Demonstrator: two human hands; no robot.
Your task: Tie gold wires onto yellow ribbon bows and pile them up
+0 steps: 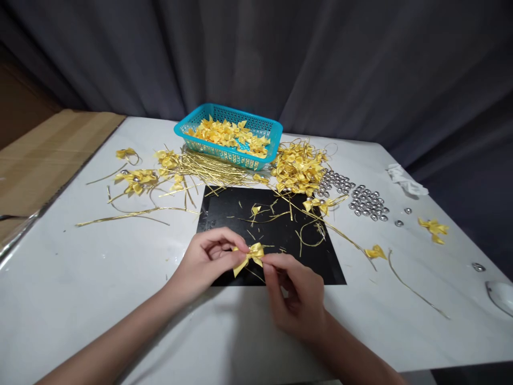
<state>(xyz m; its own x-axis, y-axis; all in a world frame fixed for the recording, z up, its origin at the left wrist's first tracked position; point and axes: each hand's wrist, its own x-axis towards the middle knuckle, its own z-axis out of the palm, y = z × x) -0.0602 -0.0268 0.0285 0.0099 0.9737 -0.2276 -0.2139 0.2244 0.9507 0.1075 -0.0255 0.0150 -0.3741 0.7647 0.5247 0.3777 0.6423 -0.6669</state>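
Observation:
A small yellow satin ribbon bow [255, 251] is held over the black mat [331, 271], near its front edge. My left hand [210, 258] pinches the bow's left side between thumb and fingertips, with a pointed tail hanging below. At the bow's right side, my right hand [298, 291] is closed in a pinch on its edge; the fingertips partly hide what they grip. Gold cord offcuts [269, 219] and a yellow ribbon scrap [255, 210] lie on the mat beyond my hands.
Behind the mat stands a blue plastic basket [192, 140] holding yellow bows. Gold cords [214, 172] lie before it, with a bow pile [298, 168] and silver ring-like pieces [366, 203] rightward. More bows [138, 181] lie left. A crumpled white item [406, 181] is far right.

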